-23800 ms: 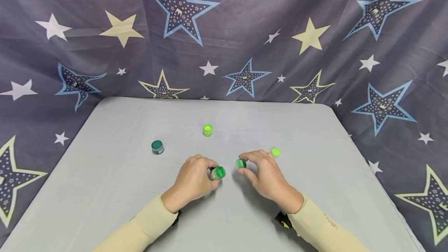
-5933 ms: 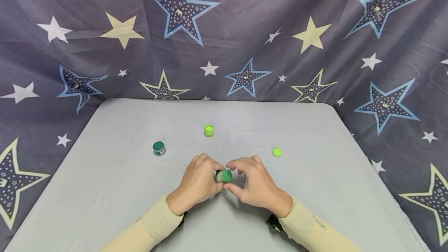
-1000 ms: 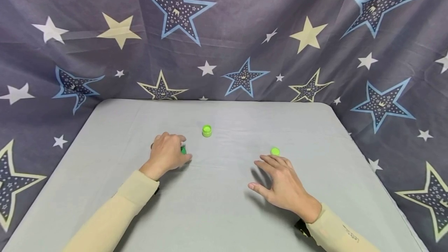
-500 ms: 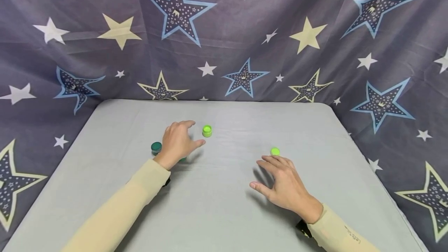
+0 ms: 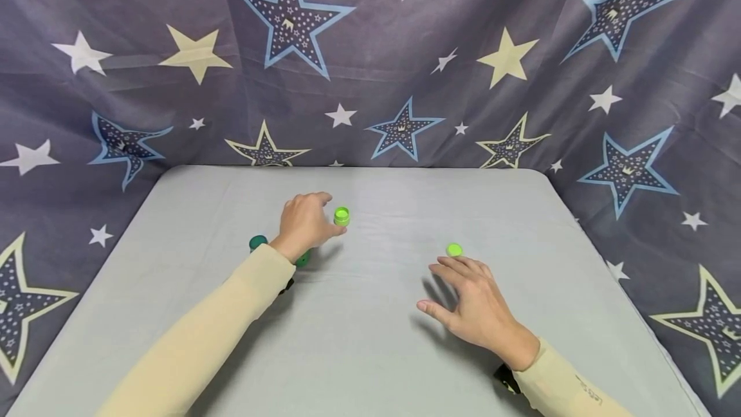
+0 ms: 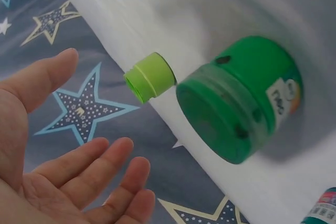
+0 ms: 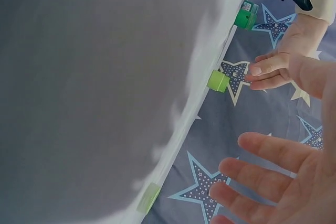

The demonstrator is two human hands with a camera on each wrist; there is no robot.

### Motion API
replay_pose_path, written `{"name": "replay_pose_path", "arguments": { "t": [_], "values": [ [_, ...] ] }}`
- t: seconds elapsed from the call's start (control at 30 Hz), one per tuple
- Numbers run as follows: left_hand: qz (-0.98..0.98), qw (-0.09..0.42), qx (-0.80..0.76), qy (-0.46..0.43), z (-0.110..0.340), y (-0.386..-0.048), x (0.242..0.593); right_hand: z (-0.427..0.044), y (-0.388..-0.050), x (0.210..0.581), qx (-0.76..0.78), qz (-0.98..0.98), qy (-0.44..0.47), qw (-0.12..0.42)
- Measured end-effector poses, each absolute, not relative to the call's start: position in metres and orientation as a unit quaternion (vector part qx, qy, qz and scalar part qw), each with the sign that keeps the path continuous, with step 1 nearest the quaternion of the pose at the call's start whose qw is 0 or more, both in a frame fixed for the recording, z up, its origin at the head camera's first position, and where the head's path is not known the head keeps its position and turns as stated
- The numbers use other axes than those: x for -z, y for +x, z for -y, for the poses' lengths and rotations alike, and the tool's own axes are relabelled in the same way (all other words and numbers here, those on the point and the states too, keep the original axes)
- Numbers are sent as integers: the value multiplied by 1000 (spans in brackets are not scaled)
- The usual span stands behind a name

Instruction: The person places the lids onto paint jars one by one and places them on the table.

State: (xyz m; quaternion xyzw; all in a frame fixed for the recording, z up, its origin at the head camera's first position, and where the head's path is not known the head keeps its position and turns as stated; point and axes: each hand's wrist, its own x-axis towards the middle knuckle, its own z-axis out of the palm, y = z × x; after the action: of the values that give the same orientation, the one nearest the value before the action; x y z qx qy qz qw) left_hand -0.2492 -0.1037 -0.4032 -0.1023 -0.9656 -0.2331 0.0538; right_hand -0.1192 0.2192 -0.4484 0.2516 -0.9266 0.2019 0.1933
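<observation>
lh point(image 5: 305, 224) moved nr lime jar point(image 5: 341, 216) (of 3), rh point(image 5: 483, 307) nr 1 loose lid point(image 5: 454, 250), both hands spread, empty.

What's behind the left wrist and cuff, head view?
Left of the cuff, part of a teal jar; right of the wrist, part of a green jar. The rest of each is covered there.

Table point(image 5: 376, 352) before curtain point(image 5: 370, 76): open jar point(image 5: 341, 218) farthest back, just right of left hand point(image 5: 304, 221); first closed jar point(image 5: 258, 241) nearer, left of that hand's wrist, second closed jar point(image 5: 303, 259) right of it; lid point(image 5: 454, 250) far right, just past right hand point(image 5: 482, 305).
</observation>
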Motion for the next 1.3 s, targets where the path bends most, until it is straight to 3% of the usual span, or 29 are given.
{"name": "replay_pose_path", "arguments": {
  "t": [0.57,1.3],
  "values": [
    [977,-10,206,-47,86,-270,407,-222,-119,449,-209,923,253,201],
    [969,-45,241,-11,85,-289,425,-222,-119,447,-205,924,253,199]
  ]
}}
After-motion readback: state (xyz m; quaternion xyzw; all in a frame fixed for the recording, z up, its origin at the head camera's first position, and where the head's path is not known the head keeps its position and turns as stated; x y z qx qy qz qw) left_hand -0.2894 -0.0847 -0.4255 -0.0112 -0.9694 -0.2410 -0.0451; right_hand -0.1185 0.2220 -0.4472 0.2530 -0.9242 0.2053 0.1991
